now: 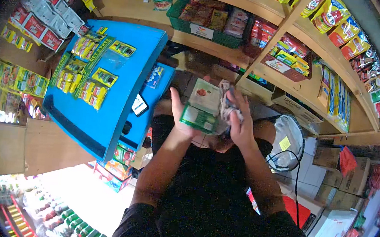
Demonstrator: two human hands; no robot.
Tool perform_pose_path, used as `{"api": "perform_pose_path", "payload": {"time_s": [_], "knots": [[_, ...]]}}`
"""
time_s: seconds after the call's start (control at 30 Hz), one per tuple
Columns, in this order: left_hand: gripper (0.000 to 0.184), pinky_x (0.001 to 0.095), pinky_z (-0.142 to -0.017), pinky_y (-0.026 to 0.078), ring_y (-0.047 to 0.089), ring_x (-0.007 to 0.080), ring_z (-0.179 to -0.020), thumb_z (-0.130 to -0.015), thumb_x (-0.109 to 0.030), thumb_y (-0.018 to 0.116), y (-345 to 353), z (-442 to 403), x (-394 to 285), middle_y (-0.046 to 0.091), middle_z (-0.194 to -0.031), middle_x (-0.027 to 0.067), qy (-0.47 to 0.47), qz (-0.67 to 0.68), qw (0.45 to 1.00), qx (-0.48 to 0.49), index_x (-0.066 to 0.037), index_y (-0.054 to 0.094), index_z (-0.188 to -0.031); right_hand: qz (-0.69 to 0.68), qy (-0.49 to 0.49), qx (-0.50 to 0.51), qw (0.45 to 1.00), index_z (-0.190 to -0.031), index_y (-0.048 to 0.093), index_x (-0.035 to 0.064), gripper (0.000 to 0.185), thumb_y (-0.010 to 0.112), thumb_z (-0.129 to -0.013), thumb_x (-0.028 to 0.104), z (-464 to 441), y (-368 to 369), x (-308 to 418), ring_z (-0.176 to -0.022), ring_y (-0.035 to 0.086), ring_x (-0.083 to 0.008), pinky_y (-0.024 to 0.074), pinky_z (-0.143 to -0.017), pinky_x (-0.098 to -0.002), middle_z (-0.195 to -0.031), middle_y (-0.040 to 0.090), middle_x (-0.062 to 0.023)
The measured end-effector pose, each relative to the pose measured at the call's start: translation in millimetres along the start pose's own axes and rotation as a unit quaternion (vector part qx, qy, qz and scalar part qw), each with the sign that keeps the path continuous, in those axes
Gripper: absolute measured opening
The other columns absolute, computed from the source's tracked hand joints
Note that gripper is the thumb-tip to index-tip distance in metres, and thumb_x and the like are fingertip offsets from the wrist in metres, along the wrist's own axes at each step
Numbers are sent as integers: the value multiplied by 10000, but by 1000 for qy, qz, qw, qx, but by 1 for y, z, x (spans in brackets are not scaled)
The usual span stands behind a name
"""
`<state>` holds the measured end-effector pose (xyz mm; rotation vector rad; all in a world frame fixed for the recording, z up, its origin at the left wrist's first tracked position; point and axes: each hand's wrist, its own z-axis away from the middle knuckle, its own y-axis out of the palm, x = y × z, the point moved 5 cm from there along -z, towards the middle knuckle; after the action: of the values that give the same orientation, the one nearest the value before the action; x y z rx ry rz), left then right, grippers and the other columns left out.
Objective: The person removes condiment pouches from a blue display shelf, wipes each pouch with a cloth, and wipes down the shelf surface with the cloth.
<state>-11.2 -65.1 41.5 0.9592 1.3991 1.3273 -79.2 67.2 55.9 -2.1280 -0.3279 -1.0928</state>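
Observation:
My left hand (184,120) supports a green-and-white pack (207,97) in front of my lap, thumb up along its left side, fingers mostly hidden behind it. The pack has a small food picture on its pale upper panel and a green lower part. My right hand (241,119) is closed round a crumpled, patterned rag (227,101) at the pack's right edge. The rag seems to touch the pack.
Left of me stands a blue table (131,61) with strips of yellow sachets (93,93) and a phone (139,105). Wooden shelves hold a green basket (204,25) of packets. On the right are a clear-lined bin (287,142), a black cable (297,190) and cardboard boxes (353,175).

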Motion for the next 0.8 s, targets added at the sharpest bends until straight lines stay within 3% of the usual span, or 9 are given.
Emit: {"api": "perform_pose_path", "payload": {"time_s": [0.13, 0.27, 0.3, 0.4, 0.43, 0.53, 0.57, 0.7, 0.8], "knots": [[951, 468, -1093, 325, 446, 313, -1292, -829, -817, 283, -10, 1, 10, 461, -1415, 145, 11, -62, 998, -20, -74, 417, -1407, 91, -90, -1, 992, -1372, 477, 102, 493, 442, -929, 315, -7, 2, 37, -1391, 330, -326, 138, -1142, -559, -1471, 400, -155], [884, 465, -1088, 343, 469, 319, -1271, -872, -773, 247, -32, 0, 11, 464, -1412, 139, -18, 25, 996, 89, -80, 441, -1386, 197, -121, 207, 951, -1349, 504, 53, 500, 466, -886, 237, -11, 28, 57, -1398, 315, -331, 146, -1113, -612, -1465, 410, -149], [850, 466, -1085, 351, 484, 324, -1256, -892, -749, 237, -27, 2, 12, 453, -1419, 146, -9, -2, 995, 100, -89, 440, -1388, 255, -142, 156, 944, -1346, 505, 54, 502, 485, -884, 249, -12, 25, 41, -1368, 345, -357, 197, -1121, -553, -1429, 445, -166], [793, 486, -1081, 355, 524, 341, -1211, -917, -714, 227, -10, 11, 19, 429, -1434, 164, -28, 13, 999, -41, -118, 441, -1392, 151, 22, -30, 988, -1278, 546, 56, 428, 499, -927, 298, -7, 6, -30, -1221, 509, -346, 347, -1065, -479, -1282, 568, -175], [728, 511, -1034, 404, 541, 360, -1184, -919, -681, 308, -13, 9, 20, 415, -1443, 169, 19, -10, 1000, -10, -149, 440, -1398, -73, 118, -75, 988, -1256, 554, 41, 429, 495, -927, 312, 3, 9, -63, -1181, 535, -339, 380, -1034, -456, -1240, 592, -171], [680, 493, -953, 480, 534, 367, -1189, -902, -650, 401, -45, 3, 35, 447, -1403, 178, -107, 227, 962, 111, -143, 477, -1350, -547, 296, -120, 774, -1232, 561, 11, 467, 458, -934, 356, 25, 20, -114, -1113, 581, -309, 431, -988, -411, -1189, 625, -155], [576, 426, -821, 542, 559, 358, -1139, -906, -559, 488, -59, 9, 37, 483, -1341, 188, -68, 144, 973, -167, -123, 512, -1281, -598, 312, -91, 732, -1252, 552, 12, 492, 429, -940, 372, 34, 15, -112, -1127, 577, -294, 418, -1007, -413, -1223, 612, -147], [388, 369, -692, 529, 628, 276, -957, -963, -388, 505, -89, 15, 35, 613, -1129, 134, -116, -11, 993, -17, -86, 554, -1202, -639, 324, -147, 682, -1266, 553, 28, 519, 423, -932, 403, 36, -5, -91, -1157, 567, -286, 411, -1022, -420, -1261, 604, -122], [346, 404, -701, 542, 646, 252, -898, -967, -328, 523, -103, 11, 35, 643, -1058, 104, -123, -139, 954, -235, -75, 558, -1201, -676, 306, -197, 640, -1261, 558, 33, 498, 445, -925, 382, 46, -27, -114, -1146, 574, -285, 415, -1020, -425, -1245, 615, -109]]}}
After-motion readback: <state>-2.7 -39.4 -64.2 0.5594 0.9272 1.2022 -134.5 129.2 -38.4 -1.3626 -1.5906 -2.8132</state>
